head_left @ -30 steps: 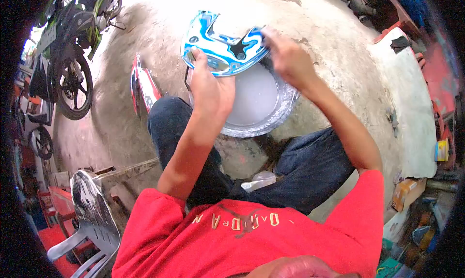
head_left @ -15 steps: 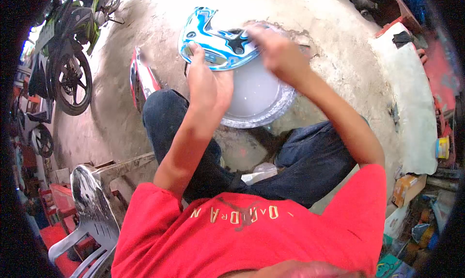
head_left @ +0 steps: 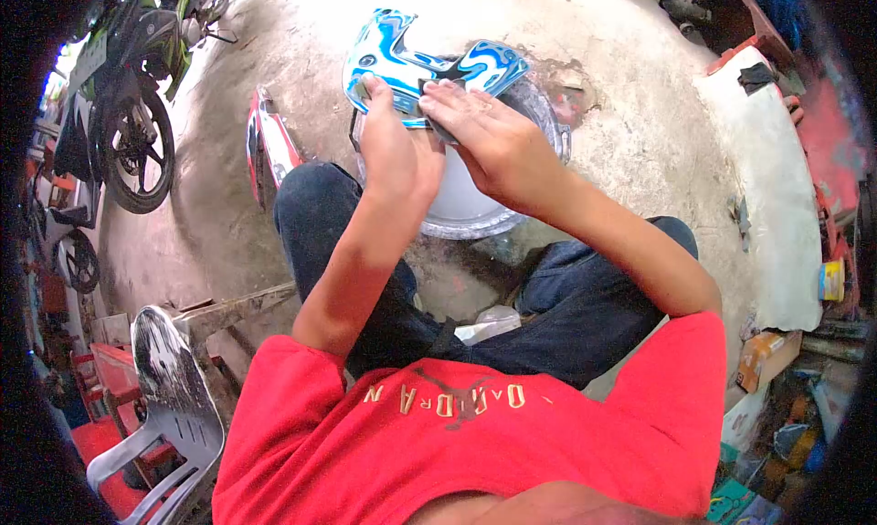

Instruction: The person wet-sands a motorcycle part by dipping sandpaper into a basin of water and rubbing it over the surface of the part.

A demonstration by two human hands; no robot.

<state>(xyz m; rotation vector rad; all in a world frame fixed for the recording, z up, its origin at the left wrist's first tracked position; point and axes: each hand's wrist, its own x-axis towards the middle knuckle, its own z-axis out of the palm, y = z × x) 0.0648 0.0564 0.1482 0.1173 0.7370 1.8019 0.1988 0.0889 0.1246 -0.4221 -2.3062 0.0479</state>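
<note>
A glossy blue-and-white patterned plastic motorcycle panel is tilted above a round basin of cloudy liquid. My left hand grips its near left edge, thumb on top and the other fingers hidden underneath. My right hand lies across the panel's near middle, fingers held together and pressed down. A dark thin sheet, perhaps sandpaper, shows at the edge of these fingers; most of it is covered.
A red-and-white panel rests on the concrete floor to the left. Farther left stands a motorcycle. A worn plastic chair is at lower left. A cardboard box and a yellow container are at right.
My right hand has moved from the panel's far right part toward its near middle, closer to my left hand. My left hand keeps its grip, and the panel has shifted slightly.
</note>
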